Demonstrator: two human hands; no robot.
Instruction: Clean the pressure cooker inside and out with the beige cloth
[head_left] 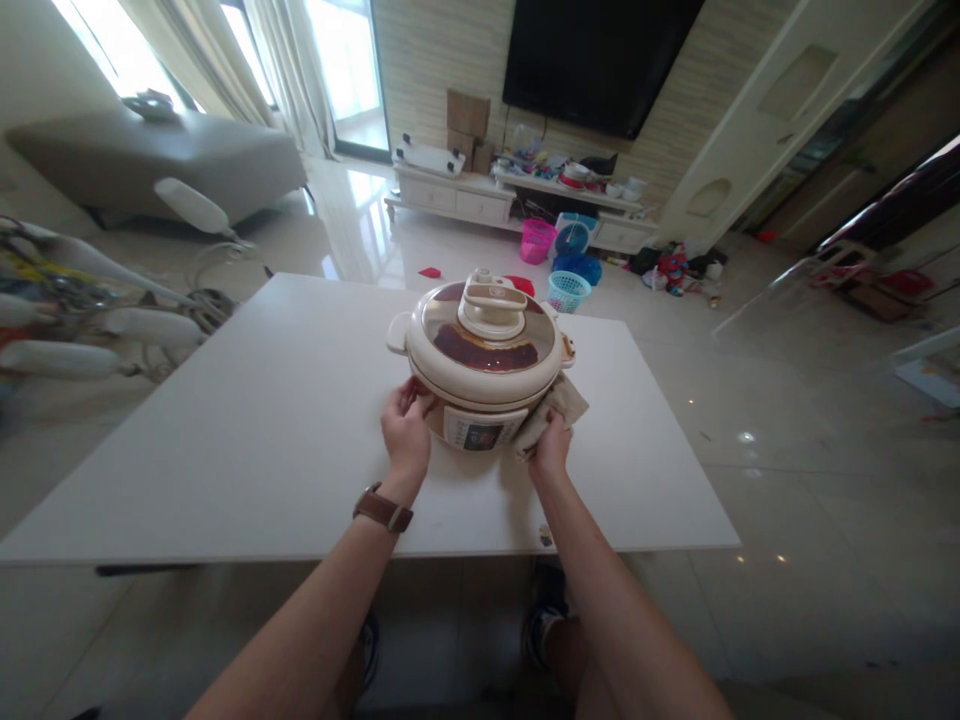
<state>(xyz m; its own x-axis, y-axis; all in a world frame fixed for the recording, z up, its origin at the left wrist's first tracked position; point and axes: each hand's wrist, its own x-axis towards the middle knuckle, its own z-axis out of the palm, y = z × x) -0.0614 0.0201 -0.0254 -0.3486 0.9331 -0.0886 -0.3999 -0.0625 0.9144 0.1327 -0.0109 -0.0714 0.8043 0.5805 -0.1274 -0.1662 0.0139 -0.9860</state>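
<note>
A cream electric cooker (486, 405) with a see-through lid (487, 345) and a big top handle (495, 300) stands on the white table in front of me. Its control panel (484, 430) faces me. My left hand (406, 420) has its fingers curled against the cooker's lower left side; the fingertips are partly hidden beneath the rim. In my right hand (553, 440) is a beige cloth (568, 402), bunched in the fingers and pressed to the cooker's right side. A brown-strapped watch (384, 508) is on my left wrist.
The white table (262, 430) carries a small sticker (545, 536) near its front edge. Beyond it lie a pink basket (537, 242), a light-blue basket (568, 290) and a cluttered TV cabinet (480, 205). White-padded equipment (142, 325) stands at left.
</note>
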